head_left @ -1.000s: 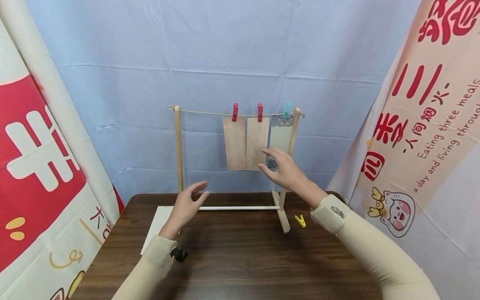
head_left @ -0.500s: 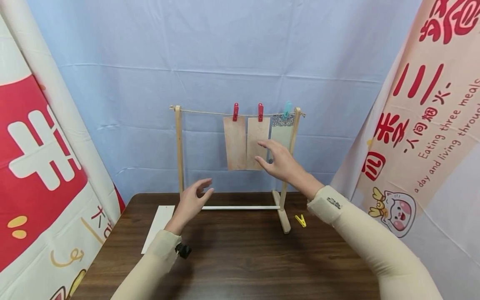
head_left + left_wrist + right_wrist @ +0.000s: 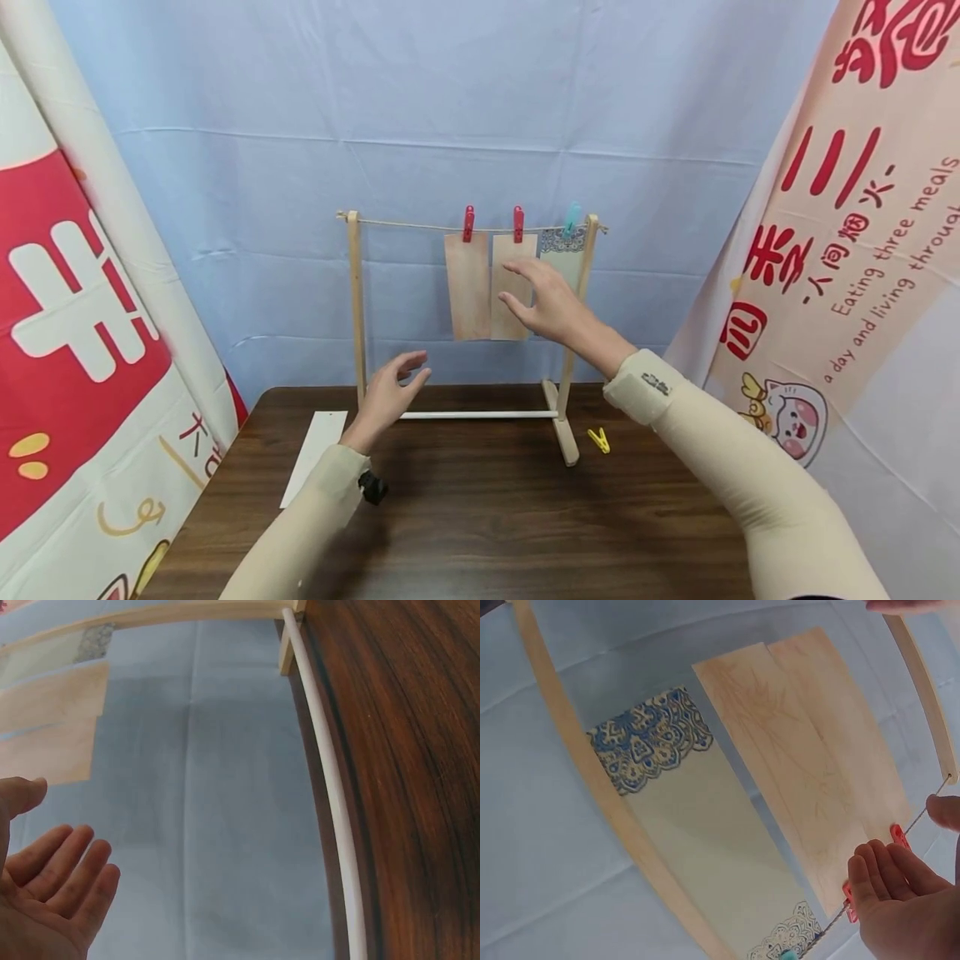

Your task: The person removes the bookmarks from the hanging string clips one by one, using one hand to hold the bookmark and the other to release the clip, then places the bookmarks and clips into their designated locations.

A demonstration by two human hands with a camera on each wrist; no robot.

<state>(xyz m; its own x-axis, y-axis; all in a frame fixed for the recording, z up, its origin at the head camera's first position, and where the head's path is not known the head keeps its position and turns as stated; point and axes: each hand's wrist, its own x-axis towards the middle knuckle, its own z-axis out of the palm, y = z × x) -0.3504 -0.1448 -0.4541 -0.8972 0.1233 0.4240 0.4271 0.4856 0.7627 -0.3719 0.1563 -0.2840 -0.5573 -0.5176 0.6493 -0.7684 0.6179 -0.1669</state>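
Note:
My right hand (image 3: 551, 304) is raised before the hanging cards, thumb and fingers apart, with nothing between them. Two tan cards (image 3: 468, 287) hang side by side from a string, each under a red clothespin (image 3: 518, 225). To their right hangs a pale card with blue lace patterns (image 3: 705, 802), held by a teal clothespin (image 3: 572, 220) and partly covered by my right hand in the head view. Lower down, my left hand (image 3: 386, 400) hovers near the frame's left post, fingers relaxed and holding nothing. In the left wrist view its palm (image 3: 49, 922) shows bare.
A wooden frame (image 3: 355, 308) with a white bottom rod (image 3: 480, 414) stands on the dark table (image 3: 480, 517). A white card (image 3: 315, 454) lies at the left, and a yellow clothespin (image 3: 599, 440) lies beside the right foot. Printed cloth (image 3: 832, 250) hangs at both sides.
My right hand has risen and shifted left, from near the lace card to in front of the middle card. My left hand has moved slightly up and right. The cards hang as before.

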